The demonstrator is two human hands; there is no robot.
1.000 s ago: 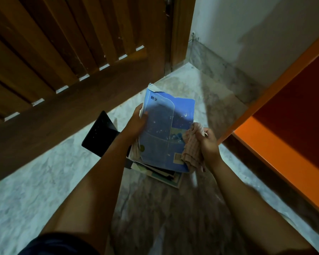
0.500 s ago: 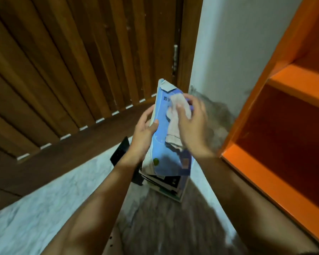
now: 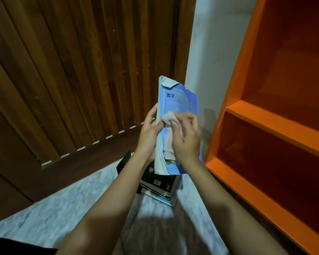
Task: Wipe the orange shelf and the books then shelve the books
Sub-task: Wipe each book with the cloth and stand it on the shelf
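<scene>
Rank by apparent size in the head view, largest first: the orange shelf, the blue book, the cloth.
1. Orange shelf, by far the largest.
2. Blue book, held upright by the left hand.
3. Cloth, partly hidden under the right hand, so its full size is unsure.

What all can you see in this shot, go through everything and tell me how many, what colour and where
Blue textbook: one, light blue cover, held upright at centre.
Cloth: one, pale pinkish, pressed on the textbook's cover.
Stack of books: count unclear, dark and teal edges, on the floor below the textbook.
Black tablet: one, black, on the floor left of the stack.
Orange shelf: one, orange, empty boards, at right.
Wooden door: one, brown slats, at left.
Wall: white, between door and shelf.
Floor: pale marble.
Left hand: gripping the textbook's edge.
Right hand: pressing the cloth.
</scene>
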